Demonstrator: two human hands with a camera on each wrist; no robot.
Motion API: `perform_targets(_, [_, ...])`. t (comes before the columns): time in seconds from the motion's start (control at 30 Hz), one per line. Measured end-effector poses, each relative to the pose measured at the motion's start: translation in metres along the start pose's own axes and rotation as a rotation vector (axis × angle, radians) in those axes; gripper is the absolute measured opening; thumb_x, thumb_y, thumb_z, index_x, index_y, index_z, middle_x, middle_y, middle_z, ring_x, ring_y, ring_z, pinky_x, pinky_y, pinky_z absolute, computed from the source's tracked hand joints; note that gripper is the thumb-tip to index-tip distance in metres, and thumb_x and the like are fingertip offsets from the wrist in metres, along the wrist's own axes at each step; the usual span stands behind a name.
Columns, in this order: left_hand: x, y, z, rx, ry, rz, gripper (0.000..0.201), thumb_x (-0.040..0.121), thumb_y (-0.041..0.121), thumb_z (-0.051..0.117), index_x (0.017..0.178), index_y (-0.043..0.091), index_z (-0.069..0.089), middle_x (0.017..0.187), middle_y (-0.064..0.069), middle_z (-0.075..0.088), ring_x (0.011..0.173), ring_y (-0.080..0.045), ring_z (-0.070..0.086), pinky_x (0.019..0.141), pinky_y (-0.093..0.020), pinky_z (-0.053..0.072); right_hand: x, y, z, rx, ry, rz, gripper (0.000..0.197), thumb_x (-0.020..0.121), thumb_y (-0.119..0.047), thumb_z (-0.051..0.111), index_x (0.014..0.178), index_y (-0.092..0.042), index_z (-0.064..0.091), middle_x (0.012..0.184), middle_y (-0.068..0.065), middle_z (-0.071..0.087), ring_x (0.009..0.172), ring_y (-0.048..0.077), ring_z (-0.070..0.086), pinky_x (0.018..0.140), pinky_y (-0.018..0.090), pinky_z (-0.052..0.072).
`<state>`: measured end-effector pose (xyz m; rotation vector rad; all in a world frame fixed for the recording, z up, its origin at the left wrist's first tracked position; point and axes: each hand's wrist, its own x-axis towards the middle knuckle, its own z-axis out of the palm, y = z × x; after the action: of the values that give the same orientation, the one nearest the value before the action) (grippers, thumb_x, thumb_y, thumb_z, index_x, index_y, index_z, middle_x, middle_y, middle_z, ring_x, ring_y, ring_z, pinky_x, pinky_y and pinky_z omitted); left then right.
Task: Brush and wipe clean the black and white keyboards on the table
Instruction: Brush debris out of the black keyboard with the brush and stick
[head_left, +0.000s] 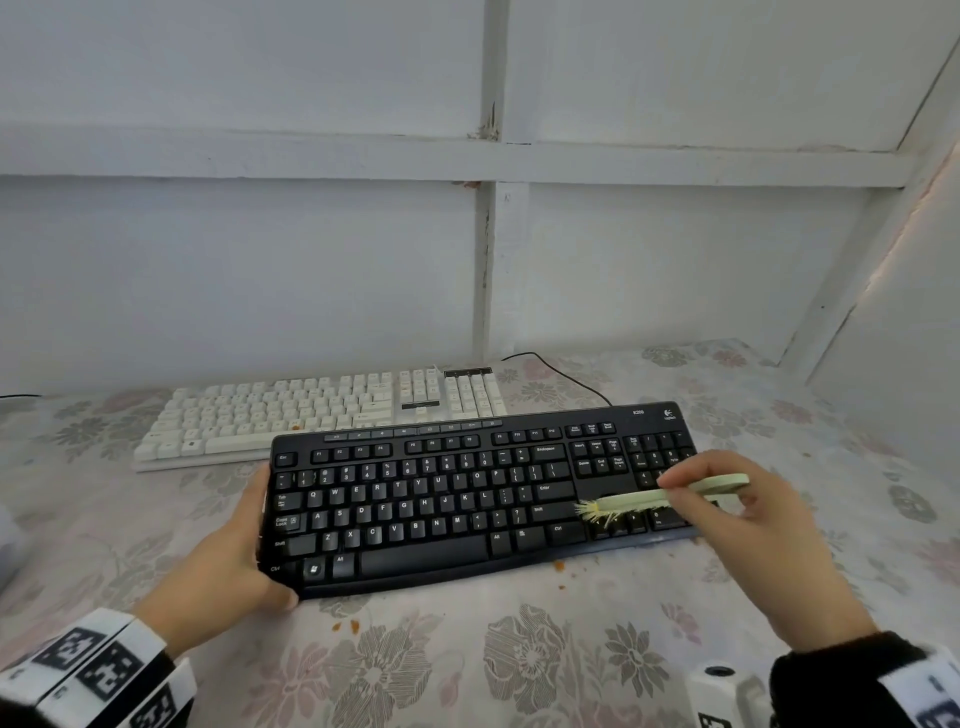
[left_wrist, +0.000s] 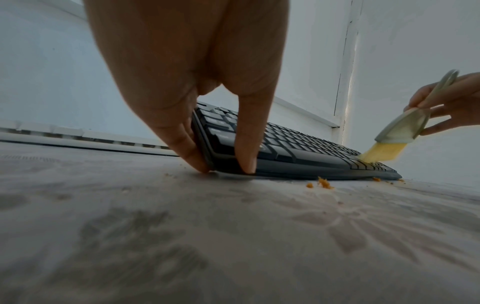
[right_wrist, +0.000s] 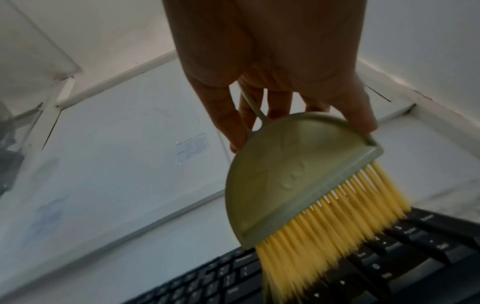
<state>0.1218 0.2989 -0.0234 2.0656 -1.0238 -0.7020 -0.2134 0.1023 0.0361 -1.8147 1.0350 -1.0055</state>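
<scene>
The black keyboard (head_left: 483, 499) lies in the lower centre of the head view, its long axis running left to right across the frame, with the right end set slightly farther back. The white keyboard (head_left: 322, 415) lies just behind it, toward the upper left, roughly parallel and partly overlapped by the black keyboard's rear edge in this view.

The left hand (head_left: 228, 561) grips the left end of the black keyboard. In the left wrist view its fingers (left_wrist: 192, 148) curl down over the end edge, and the thumb sits on the front corner.

The right hand (head_left: 748, 525) pinches the handle of the brush (head_left: 654, 501) over the right end. The fingers (right_wrist: 228, 123) close around the thin handle above the half-round head. The bristles (right_wrist: 337, 222) touch the keys at the arrow and number-pad area.

The brush handle runs along the keyboard's long axis, with the bristles pointing toward the left of the frame. The right hand is the nearer one to the unbrushed keys. The next stroke probably travels along the key rows.

Orange crumbs (head_left: 560, 565) lie on the bench (head_left: 467, 675) just in front of the keyboard. A small orange speck also shows on the white keyboard's front rows.
</scene>
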Motion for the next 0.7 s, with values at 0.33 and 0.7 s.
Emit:
perform_targets(0.33, [0.001, -0.003, 0.000, -0.005, 0.012, 0.012, 0.124, 0.056, -0.008, 0.071, 0.122, 0.073, 0.005, 0.100, 0.002, 0.065, 0.087, -0.023, 0.065, 0.079, -0.043, 0.053, 0.013, 0.015, -0.027, 0.062, 0.064, 0.032, 0.020, 0.082, 0.001, 0.064, 0.071, -0.015, 0.068, 0.062, -0.012, 0.060, 0.055, -0.002, 0.049, 0.050, 0.005, 0.036])
perform_targets(0.7, [0.002, -0.001, 0.001, 0.012, 0.029, 0.020, 0.122, 0.058, -0.012, 0.070, 0.117, 0.074, 0.007, 0.096, -0.002, 0.066, 0.081, -0.024, 0.066, 0.074, -0.040, 0.054, 0.016, 0.021, -0.038, -0.138, 0.056, -0.031, 0.029, 0.082, -0.001, 0.065, 0.074, -0.030, 0.066, 0.079, -0.015, 0.062, 0.067, -0.002, 0.054, 0.053, 0.003, 0.036])
